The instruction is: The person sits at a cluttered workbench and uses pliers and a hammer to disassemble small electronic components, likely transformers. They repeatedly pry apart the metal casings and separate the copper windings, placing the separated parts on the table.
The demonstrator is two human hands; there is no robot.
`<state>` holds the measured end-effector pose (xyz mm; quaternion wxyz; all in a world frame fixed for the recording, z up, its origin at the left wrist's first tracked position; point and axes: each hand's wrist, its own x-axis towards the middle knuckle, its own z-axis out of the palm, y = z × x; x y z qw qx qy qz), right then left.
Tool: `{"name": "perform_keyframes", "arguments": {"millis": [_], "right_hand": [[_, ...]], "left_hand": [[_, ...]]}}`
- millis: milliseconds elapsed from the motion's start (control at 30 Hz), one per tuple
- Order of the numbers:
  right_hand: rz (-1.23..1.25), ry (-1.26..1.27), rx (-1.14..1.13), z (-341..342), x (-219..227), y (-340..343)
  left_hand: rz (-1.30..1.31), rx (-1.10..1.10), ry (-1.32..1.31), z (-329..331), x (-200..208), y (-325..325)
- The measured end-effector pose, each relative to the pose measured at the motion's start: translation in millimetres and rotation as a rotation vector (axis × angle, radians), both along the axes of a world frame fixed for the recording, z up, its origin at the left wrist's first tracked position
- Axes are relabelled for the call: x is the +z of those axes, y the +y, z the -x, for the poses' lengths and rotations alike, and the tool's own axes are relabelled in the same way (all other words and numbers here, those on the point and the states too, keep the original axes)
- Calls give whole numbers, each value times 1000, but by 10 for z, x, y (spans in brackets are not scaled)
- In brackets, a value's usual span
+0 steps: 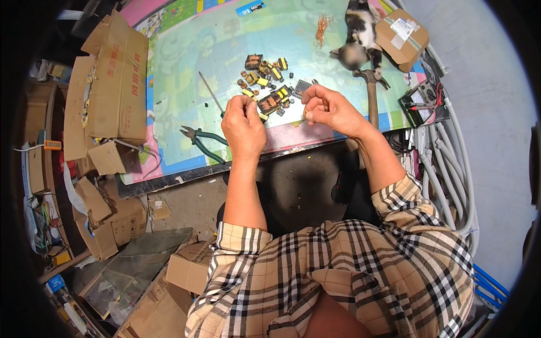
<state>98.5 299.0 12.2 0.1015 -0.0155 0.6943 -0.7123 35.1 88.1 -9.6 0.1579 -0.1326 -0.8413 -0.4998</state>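
Observation:
My left hand (243,127) is closed at the table's near edge, its fingertips pressed together; what they hold, if anything, is hidden. To its right, my right hand (333,112) pinches thumb against forefinger, with a tiny coppery bit at the tips that I cannot make out. Just beyond and between both hands lies a pile of small transformers and coils (269,101), some wrapped in yellow tape. Green-handled cutting pliers (207,138) rest left of my left hand. A screwdriver (209,89) points away from that hand, its handle partly covered.
A hammer (372,101) lies right of my right hand, below a black-and-white cat (360,31) and a small carton (403,42). Copper wire (322,29) sits at the back. A large cardboard box (115,84) stands left; a black meter-like device (424,102) with red leads is right.

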Motion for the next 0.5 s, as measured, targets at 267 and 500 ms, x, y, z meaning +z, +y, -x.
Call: {"name": "perform_keyframes", "arguments": {"millis": [267,500], "right_hand": [[-47,-14,36,61,30,38],[-65,-69,70,85,-157,-59]], "left_hand": [[-67,28,-95,35,-7,-75],[-1100,-488,-752,-13,172,18]]}}
